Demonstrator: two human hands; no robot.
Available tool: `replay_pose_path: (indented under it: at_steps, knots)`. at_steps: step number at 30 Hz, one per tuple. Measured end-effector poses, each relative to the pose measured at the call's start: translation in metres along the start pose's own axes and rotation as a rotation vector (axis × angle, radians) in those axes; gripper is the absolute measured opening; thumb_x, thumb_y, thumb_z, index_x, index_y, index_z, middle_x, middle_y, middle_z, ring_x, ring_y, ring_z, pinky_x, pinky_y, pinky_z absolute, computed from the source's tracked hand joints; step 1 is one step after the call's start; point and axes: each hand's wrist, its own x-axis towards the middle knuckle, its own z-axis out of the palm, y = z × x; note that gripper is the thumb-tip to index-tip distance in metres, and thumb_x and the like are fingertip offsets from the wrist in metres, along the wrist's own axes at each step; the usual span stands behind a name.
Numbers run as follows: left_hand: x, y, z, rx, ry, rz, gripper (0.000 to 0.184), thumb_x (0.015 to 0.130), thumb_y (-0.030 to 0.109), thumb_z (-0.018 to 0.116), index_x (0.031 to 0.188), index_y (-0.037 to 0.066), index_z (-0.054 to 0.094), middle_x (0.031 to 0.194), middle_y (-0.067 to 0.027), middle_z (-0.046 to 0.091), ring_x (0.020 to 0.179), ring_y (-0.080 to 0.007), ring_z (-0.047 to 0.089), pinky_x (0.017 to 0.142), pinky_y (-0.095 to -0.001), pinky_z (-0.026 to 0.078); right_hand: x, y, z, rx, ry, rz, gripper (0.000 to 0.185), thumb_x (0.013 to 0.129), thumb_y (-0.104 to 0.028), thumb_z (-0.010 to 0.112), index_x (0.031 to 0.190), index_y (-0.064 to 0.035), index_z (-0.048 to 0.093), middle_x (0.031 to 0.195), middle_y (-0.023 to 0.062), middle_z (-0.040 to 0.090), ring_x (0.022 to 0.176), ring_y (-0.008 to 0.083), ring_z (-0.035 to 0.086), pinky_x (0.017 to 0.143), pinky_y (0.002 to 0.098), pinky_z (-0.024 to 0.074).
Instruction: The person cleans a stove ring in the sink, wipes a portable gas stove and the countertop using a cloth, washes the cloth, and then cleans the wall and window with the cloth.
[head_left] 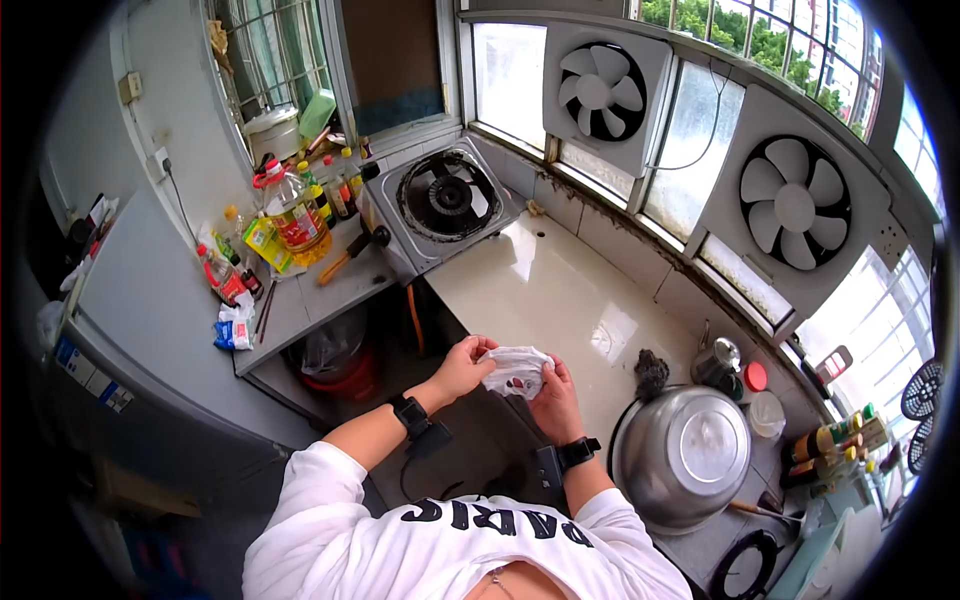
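Observation:
Between my two hands a small crumpled white cloth (515, 368) with a dark and reddish print is stretched; it could also be a thin bag. Pinching its left end are the fingers of my left hand (462, 370). My right hand (556, 408) grips the right end, with the thumb and fingers along its edge. Both hands are at the near edge of the pale, glossy counter (560, 285). Each wrist wears a black strap with a device on it.
A gas stove (447, 196) stands at the back left. Oil and sauce bottles (300, 215) crowd the left counter by a brown-handled tool (345, 262). At right are an upturned metal basin (690, 450), a dark scrubber (652, 374) and a kettle (716, 362). A red bucket (340, 378) sits below.

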Motion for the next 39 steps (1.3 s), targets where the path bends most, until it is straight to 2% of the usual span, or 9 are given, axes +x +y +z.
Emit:
replay_pose_path:
  at_steps: [6,8,9,21,24,28,31,33,39]
  knots:
    - [0.094,0.005,-0.003,0.292,-0.02,-0.057,0.027,0.091,0.018,0.052,0.115,0.006,0.05,0.098,-0.002,0.056,0.088,-0.0099,0.055,0.076,-0.0253,0.046,0.089,-0.038,0.018,-0.332,-0.057,-0.166,0.021,0.092,-0.012,0.054,0.111,-0.0044,0.051,0.105,0.0052,0.059,0.097,0.0143,0.057,0.085,0.0276,0.0459]
    - [0.101,0.04,0.007,-0.468,-0.101,-0.432,0.032,0.096,0.034,0.044,0.117,0.011,0.05,0.105,-0.002,0.055,0.093,-0.0125,0.054,0.081,-0.0319,0.046,0.112,-0.04,0.021,-0.424,-0.08,-0.167,0.021,0.092,-0.013,0.055,0.111,-0.0036,0.053,0.103,0.0041,0.059,0.093,0.012,0.056,0.08,0.0256,0.0457]
    - [0.112,0.035,0.009,-0.464,-0.09,-0.394,0.036,0.097,0.041,0.037,0.118,0.015,0.049,0.108,-0.002,0.055,0.096,-0.0143,0.054,0.083,-0.0378,0.047,0.121,-0.041,0.022,-0.5,-0.112,-0.172,0.021,0.092,-0.013,0.056,0.11,-0.0029,0.054,0.101,0.0029,0.06,0.089,0.0098,0.056,0.076,0.0236,0.0455]
    - [0.284,0.025,-0.003,-0.742,-0.371,-0.336,0.024,0.093,0.01,0.05,0.116,0.003,0.051,0.106,-0.0044,0.058,0.096,-0.0129,0.058,0.086,-0.0292,0.049,0.188,-0.079,-0.005,-0.698,0.228,-0.365,0.032,0.092,-0.014,0.053,0.122,-0.0056,0.049,0.112,0.0034,0.055,0.099,0.0106,0.053,0.085,0.025,0.0432]
    - [0.313,0.034,-0.011,-0.659,-0.549,-0.318,0.025,0.093,0.01,0.05,0.117,0.003,0.05,0.107,-0.005,0.058,0.096,-0.0138,0.058,0.086,-0.0297,0.049,0.206,-0.073,0.006,-0.467,0.434,-0.251,0.041,0.095,-0.026,0.048,0.132,-0.011,0.039,0.123,0.0018,0.049,0.11,0.0134,0.049,0.09,0.032,0.0427]
    - [0.329,0.03,-0.015,-0.717,-0.655,-0.4,0.026,0.093,0.01,0.05,0.117,0.003,0.05,0.106,-0.0051,0.058,0.098,-0.0147,0.058,0.087,-0.0299,0.049,0.232,-0.068,0.001,-0.142,0.323,-0.211,0.045,0.096,-0.038,0.039,0.134,-0.0145,0.035,0.132,0.0021,0.045,0.12,0.0194,0.045,0.095,0.0395,0.0422]
    - [0.34,0.018,-0.022,-0.674,-0.712,-0.343,0.026,0.092,0.008,0.05,0.117,0.001,0.051,0.105,-0.0052,0.059,0.098,-0.0135,0.058,0.086,-0.0289,0.048,0.243,-0.068,0.003,0.053,0.264,-0.155,0.039,0.096,-0.028,0.042,0.131,-0.0106,0.037,0.128,0.0063,0.048,0.117,0.0212,0.049,0.095,0.0391,0.0436]
    - [0.347,0.004,-0.028,-0.434,-0.575,-0.136,0.026,0.091,0.007,0.05,0.116,0.0,0.051,0.105,-0.0058,0.058,0.096,-0.0121,0.056,0.085,-0.0274,0.047,0.252,-0.062,-0.006,-0.167,0.287,-0.268,0.035,0.095,-0.015,0.047,0.127,-0.0053,0.041,0.122,0.0105,0.053,0.111,0.021,0.054,0.094,0.0369,0.045]
    - [0.32,-0.027,-0.021,-0.396,-0.39,-0.289,0.024,0.089,0.005,0.051,0.113,0.001,0.052,0.102,-0.0056,0.058,0.094,-0.0114,0.056,0.081,-0.0267,0.048,0.269,-0.057,-0.011,-0.327,0.29,-0.239,0.031,0.091,-0.005,0.052,0.121,-0.0012,0.047,0.114,0.0102,0.057,0.104,0.0175,0.057,0.089,0.0297,0.0471]
